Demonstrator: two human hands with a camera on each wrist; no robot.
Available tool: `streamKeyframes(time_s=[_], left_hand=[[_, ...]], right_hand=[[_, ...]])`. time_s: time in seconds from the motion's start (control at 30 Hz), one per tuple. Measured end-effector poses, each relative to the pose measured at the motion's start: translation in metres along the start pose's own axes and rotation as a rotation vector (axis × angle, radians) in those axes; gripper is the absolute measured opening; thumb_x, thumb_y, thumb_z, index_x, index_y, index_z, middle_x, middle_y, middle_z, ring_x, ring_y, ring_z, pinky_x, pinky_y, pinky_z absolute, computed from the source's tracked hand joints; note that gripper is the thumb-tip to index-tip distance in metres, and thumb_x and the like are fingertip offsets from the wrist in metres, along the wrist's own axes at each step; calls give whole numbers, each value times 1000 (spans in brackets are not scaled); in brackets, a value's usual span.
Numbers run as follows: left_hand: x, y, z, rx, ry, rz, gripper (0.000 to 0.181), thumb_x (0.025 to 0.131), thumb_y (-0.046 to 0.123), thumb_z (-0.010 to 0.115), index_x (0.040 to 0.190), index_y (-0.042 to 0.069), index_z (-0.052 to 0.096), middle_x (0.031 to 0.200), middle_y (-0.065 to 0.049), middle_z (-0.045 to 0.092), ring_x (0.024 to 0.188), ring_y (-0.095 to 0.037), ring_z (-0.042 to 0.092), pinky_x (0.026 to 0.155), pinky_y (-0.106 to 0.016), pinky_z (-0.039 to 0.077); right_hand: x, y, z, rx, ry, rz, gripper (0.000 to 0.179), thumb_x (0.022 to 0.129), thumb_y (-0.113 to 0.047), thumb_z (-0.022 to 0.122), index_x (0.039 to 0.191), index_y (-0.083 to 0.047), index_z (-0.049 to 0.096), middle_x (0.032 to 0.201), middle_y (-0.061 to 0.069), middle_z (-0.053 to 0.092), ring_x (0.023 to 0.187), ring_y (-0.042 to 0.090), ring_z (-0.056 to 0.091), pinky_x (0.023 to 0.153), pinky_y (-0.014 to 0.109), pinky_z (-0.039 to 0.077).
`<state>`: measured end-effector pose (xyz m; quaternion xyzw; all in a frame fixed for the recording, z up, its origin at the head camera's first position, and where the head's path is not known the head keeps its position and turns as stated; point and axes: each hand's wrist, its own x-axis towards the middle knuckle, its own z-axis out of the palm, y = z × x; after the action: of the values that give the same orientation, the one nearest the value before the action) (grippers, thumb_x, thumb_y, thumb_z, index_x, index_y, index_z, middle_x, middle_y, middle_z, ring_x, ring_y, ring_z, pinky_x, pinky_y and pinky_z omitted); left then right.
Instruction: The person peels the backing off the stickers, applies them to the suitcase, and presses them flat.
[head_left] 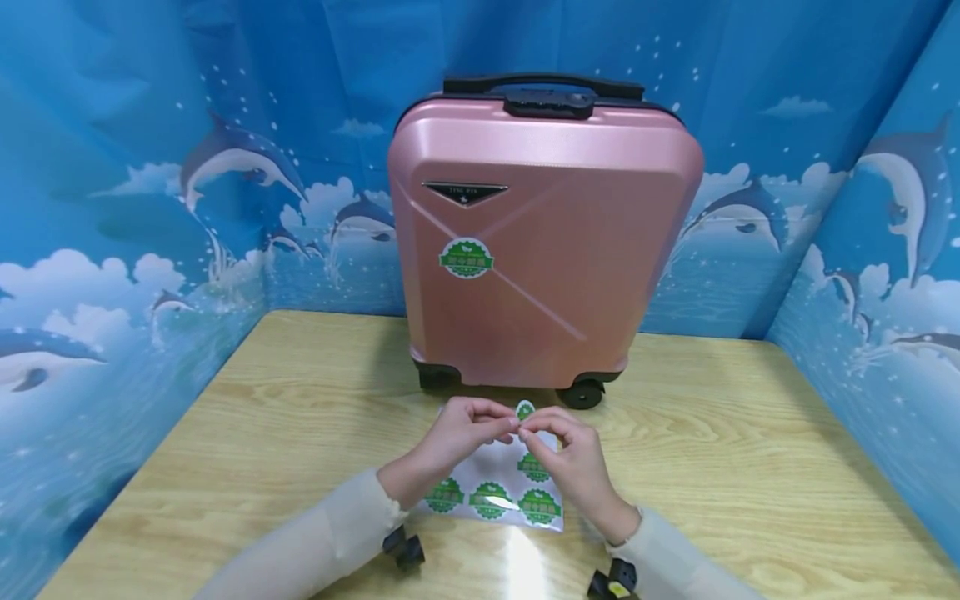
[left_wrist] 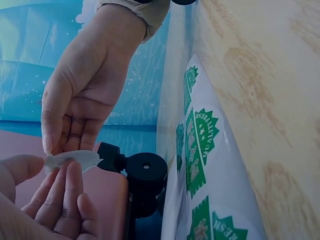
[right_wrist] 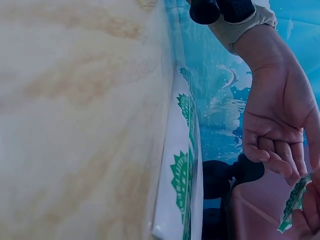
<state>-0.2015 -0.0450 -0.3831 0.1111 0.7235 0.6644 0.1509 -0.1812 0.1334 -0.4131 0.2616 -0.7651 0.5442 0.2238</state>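
Just above the table, my left hand [head_left: 461, 429] and my right hand [head_left: 573, 458] meet in front of the suitcase. Between their fingertips they pinch a loose green-and-white round sticker [head_left: 525, 409]. In the left wrist view the pale back of this sticker [left_wrist: 75, 159] shows; in the right wrist view its green printed face [right_wrist: 294, 205] shows, seen at a slant. Under the hands lies a white sticker sheet [head_left: 480, 471] with several round green stickers, partly hidden by both hands. A pink suitcase [head_left: 547, 275] stands upright behind, bearing one round green sticker [head_left: 467, 258] on its front.
The suitcase has a black handle [head_left: 543, 83], a dark triangular badge [head_left: 465, 193] and black wheels [head_left: 581, 394] on the wooden table [head_left: 300, 400]. Blue dolphin-print curtains [head_left: 322, 150] enclose the back and sides.
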Motion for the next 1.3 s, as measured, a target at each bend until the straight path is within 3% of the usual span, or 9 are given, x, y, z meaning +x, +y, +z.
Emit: streamKeyframes(time_s=[0.3, 0.6, 0.73, 1.0, 1.17, 1.3], left_hand=[[0, 0, 0, 14, 57, 20, 21, 89, 10, 60, 102, -4, 68, 93, -12, 71, 74, -15, 68, 78, -39, 52], [2, -2, -11, 26, 109, 24, 19, 89, 9, 56, 98, -5, 66, 82, -6, 69, 70, -15, 67, 77, -43, 52], [3, -2, -18, 18, 136, 50, 18, 87, 7, 57, 97, -6, 65, 81, -7, 70, 69, -15, 67, 77, -41, 52], [2, 3, -27, -32, 144, 106, 20, 86, 0, 57, 100, -13, 62, 80, -9, 70, 67, -10, 66, 79, -41, 53], [2, 8, -28, -28, 166, 123, 17, 87, -1, 58, 99, -12, 63, 82, -10, 70, 69, -11, 65, 83, -47, 52], [2, 12, -29, -40, 173, 141, 17, 88, 0, 59, 100, -12, 63, 87, -14, 70, 78, -20, 67, 83, -42, 53]], right_hand=[[2, -5, -1, -17, -12, 29, 10, 80, 4, 70, 83, -6, 71, 88, 3, 69, 84, 12, 63, 73, 25, 52], [10, -34, -8, -60, 16, 16, 8, 76, 13, 68, 79, 5, 67, 82, 14, 67, 80, 17, 63, 77, 13, 47], [12, -35, -10, -46, 34, 69, 8, 77, 13, 68, 80, 6, 68, 83, 14, 67, 81, 15, 62, 78, 14, 48], [19, -37, -13, -20, 5, 268, 8, 83, 2, 67, 91, 4, 68, 90, 11, 69, 85, 7, 60, 84, 24, 51], [28, -40, -11, 18, 5, 348, 13, 84, -2, 68, 96, 5, 69, 93, 14, 69, 81, 9, 60, 75, 24, 52], [35, -40, -9, 63, 19, 359, 16, 85, -3, 68, 99, 5, 68, 95, 16, 69, 78, 9, 60, 69, 19, 50]])
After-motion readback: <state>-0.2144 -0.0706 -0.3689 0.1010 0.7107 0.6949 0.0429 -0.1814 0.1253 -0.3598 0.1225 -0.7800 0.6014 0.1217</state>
